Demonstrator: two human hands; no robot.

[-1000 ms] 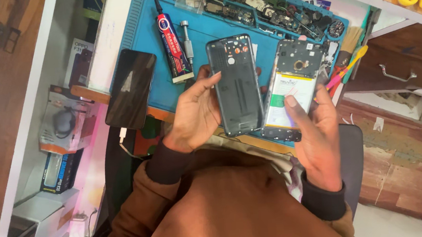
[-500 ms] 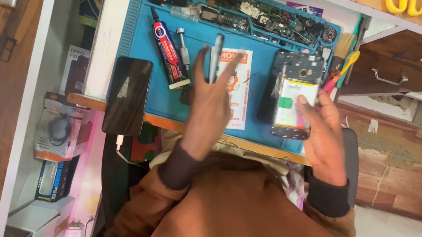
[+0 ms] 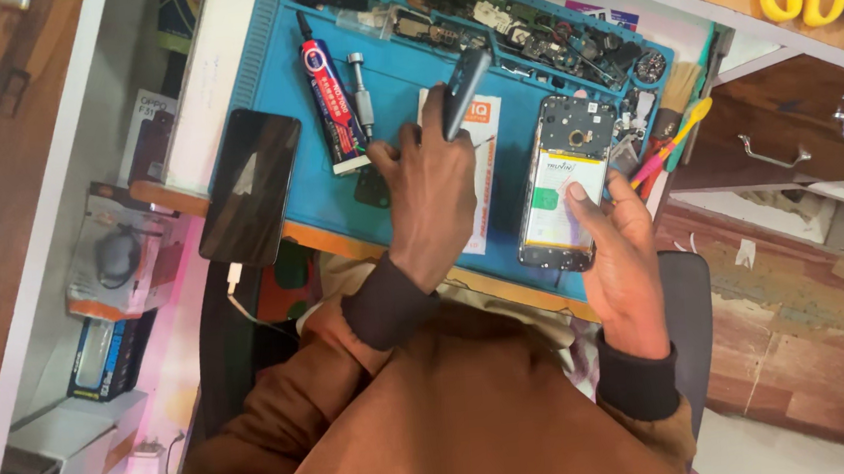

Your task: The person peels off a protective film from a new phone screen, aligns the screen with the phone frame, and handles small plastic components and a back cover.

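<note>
Landmark: blue work mat [image 3: 281, 98]. On its upper left, a glue tube [image 3: 333, 104] with red and blue label, lying lengthwise. At its centre, a white and orange printed card [image 3: 483, 177], partly hidden under a hand. Overhanging its left edge, a dark phone screen [image 3: 249, 185], unlit. Well left and below, boxed packages [image 3: 113, 261] in grey, orange and blue.

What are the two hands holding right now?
Left hand: closed on the dark phone back cover, lifted edge-on.
Right hand: holding the opened phone, thumb on its battery.
</note>
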